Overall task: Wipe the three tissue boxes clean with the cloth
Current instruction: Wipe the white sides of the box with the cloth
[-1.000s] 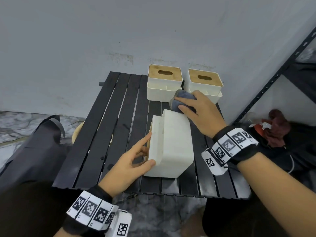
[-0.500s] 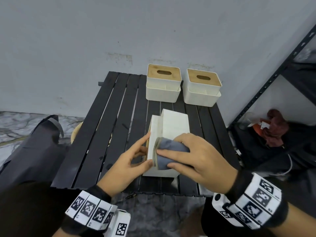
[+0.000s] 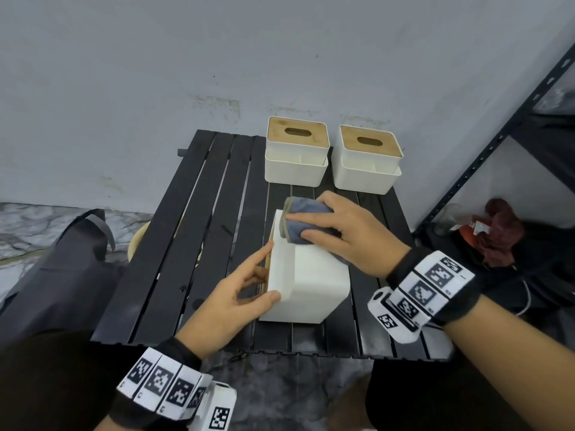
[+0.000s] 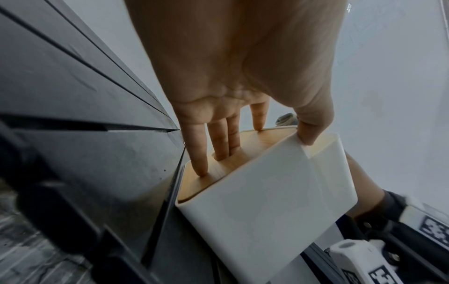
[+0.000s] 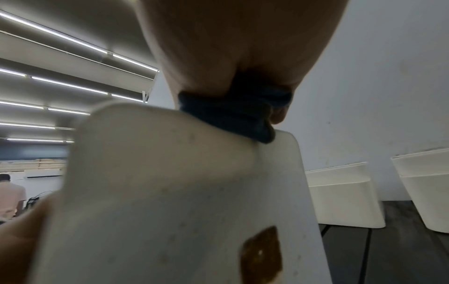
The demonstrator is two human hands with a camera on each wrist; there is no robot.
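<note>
Head view: right hand (image 3: 348, 234) clutches cloth (image 3: 298, 225); left hand (image 3: 230, 303) pinches unlabelled tissue box (image 3: 311, 287).

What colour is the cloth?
Blue-grey; the cloth shows best in the head view, under the right hand.
</note>
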